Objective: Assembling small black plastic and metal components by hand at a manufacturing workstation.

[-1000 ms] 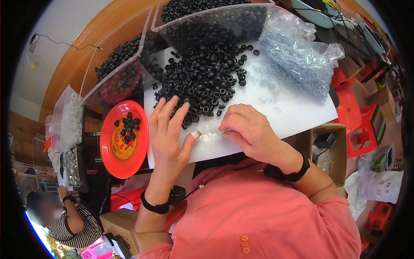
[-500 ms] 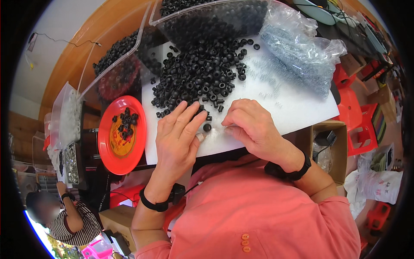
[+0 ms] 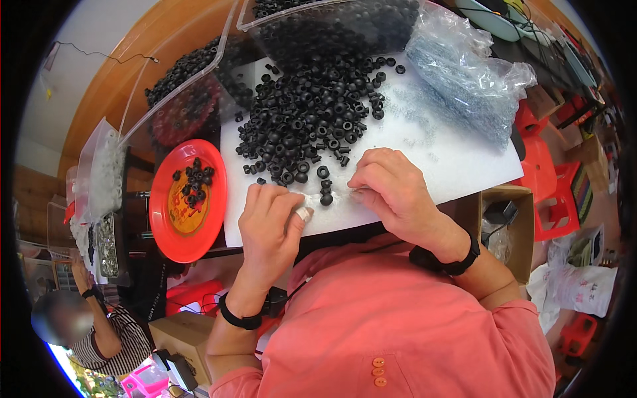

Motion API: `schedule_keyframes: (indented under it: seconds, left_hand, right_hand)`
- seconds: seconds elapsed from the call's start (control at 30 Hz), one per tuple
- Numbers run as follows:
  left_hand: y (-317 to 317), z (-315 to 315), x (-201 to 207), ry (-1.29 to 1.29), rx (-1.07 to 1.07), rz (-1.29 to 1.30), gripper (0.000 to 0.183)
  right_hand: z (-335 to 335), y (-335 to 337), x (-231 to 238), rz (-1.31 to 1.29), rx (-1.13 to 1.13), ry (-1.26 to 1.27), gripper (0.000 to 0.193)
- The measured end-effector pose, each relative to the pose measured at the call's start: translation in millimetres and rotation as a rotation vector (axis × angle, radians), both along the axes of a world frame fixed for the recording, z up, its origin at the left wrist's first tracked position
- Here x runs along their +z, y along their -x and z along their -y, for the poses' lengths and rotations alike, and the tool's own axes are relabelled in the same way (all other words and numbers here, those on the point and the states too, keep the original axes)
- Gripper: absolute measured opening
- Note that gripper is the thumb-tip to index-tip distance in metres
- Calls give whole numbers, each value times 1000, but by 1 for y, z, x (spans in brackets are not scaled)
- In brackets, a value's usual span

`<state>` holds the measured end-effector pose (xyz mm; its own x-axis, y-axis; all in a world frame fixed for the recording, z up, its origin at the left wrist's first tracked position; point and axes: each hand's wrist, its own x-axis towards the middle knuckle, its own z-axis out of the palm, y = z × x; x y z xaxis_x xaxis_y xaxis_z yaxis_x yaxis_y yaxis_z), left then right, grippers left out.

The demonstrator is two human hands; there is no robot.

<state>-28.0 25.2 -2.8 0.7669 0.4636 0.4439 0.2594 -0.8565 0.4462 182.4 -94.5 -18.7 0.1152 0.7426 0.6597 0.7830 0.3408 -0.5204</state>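
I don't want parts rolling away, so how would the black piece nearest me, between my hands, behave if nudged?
The black piece would probably roll, since its outline looks round and the white sheet looks flat. It's likely light, being small beside your right hand. Its path may veer, as similar pieces in the pile show open ends.

Black parts [image 3: 302,123], red plate [image 3: 208,232], white sheet [image 3: 458,171]

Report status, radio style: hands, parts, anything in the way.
Left hand over white sheet, grip unclear. Right hand fingers curled, contents unclear. Loose black parts between them. Black pile just beyond.
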Motion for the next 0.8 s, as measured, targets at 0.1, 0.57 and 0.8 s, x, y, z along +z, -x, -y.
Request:
schedule_keyframes:
  seconds: [0.1, 0.57, 0.8]
  left_hand:
    - [-2, -4, 0, 25, 40, 85, 21]
    - [-29, 15, -1, -68, -69, 97, 30]
    - [-30, 13, -6, -100, -97, 118, 32]
  right_hand:
    - [0, 0, -1, -7, -1, -10, 22]
    - [2, -1, -3, -49, -13, -48, 20]
    - [4, -1, 0, -77, -5, -62, 19]
